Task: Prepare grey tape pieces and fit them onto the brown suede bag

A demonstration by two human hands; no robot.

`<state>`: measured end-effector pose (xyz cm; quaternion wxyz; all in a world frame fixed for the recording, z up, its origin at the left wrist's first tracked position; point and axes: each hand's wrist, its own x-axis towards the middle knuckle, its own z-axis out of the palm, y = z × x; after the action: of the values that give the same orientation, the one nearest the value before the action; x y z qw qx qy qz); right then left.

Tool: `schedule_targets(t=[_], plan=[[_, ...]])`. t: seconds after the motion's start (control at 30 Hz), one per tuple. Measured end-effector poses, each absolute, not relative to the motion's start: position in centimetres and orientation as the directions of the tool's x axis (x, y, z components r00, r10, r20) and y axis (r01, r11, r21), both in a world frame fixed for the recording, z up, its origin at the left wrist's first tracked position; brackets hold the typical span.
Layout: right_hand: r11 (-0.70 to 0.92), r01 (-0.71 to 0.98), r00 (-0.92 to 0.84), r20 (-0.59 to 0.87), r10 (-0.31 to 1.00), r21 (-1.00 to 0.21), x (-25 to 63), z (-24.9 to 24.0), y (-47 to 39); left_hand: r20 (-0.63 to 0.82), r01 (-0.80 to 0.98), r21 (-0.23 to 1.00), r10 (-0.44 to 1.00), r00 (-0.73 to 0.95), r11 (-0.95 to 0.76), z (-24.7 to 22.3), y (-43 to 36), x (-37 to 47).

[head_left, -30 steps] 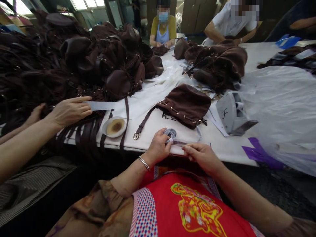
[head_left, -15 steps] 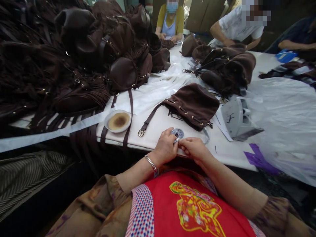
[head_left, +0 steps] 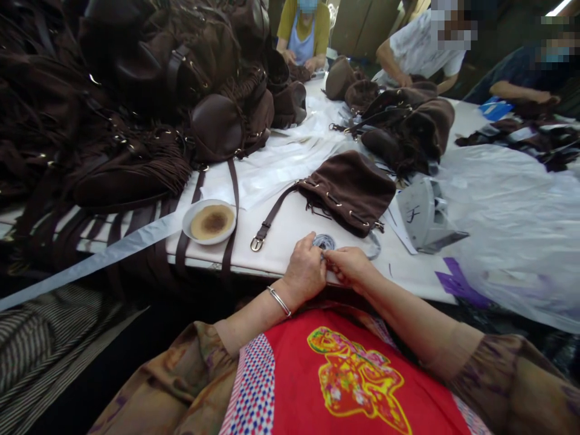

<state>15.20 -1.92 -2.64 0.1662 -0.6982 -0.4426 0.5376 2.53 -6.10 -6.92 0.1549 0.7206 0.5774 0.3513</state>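
A small grey coil of cord or ribbon (head_left: pixel 323 241) lies at the table's near edge, partly covered by my fingers. My left hand (head_left: pixel 304 264) is closed at the coil's left side, its fingertips on it. From the right, my right hand (head_left: pixel 348 264) pinches at the coil's near edge, close against the left fingers; the exact bit in its fingertips is hidden. A grey loose end (head_left: pixel 374 246) shows just beyond the right hand. Behind the coil lies a dark brown drawstring bag (head_left: pixel 351 190) with gold eyelets and a buckled strap (head_left: pixel 272 217) stretched to the left.
A white bowl of tan paste (head_left: pixel 209 222) stands at left. Heaped brown bags (head_left: pixel 217 127) fill the far left, and more bags (head_left: pixel 408 127) lie behind. A grey-white holder (head_left: pixel 421 217), plastic sheeting (head_left: pixel 512 235) and purple tape (head_left: pixel 457 281) are at right. Several people work across the table.
The whole view has shifted slightly, so the table things sit further left. My hands stay at the coil, the right fingers now tighter against the left.
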Motion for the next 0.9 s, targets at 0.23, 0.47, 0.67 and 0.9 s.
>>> schedule_targets(t=[0.23, 0.47, 0.67, 0.9], plan=[[-0.607, 0.201, -0.116, -0.634, 0.764, -0.769, 16.8, -3.0, -3.5, 0.346, 0.769, 0.554, 0.928, 0.137, -0.319, -7.3, -6.2, 2.8], [-0.644, 0.054, -0.121, -0.645, 0.754, -0.763, 16.5, -3.3, -4.5, 0.356, 0.799, 0.507, 0.923, 0.148, -0.324, -6.9, -6.5, 3.2], [-0.665, -0.135, -0.175, -0.643, 0.746, -0.734, 16.9, -2.0, -4.8, 0.395, 0.78, 0.518, 0.907, 0.147, -0.352, -4.8, -6.7, 3.6], [-0.592, -0.275, -0.202, -0.556, 0.806, -0.758, 17.6, -1.1, -5.1, 0.356, 0.651, 0.701, 0.934, 0.035, -0.292, -2.3, -6.3, 3.8]])
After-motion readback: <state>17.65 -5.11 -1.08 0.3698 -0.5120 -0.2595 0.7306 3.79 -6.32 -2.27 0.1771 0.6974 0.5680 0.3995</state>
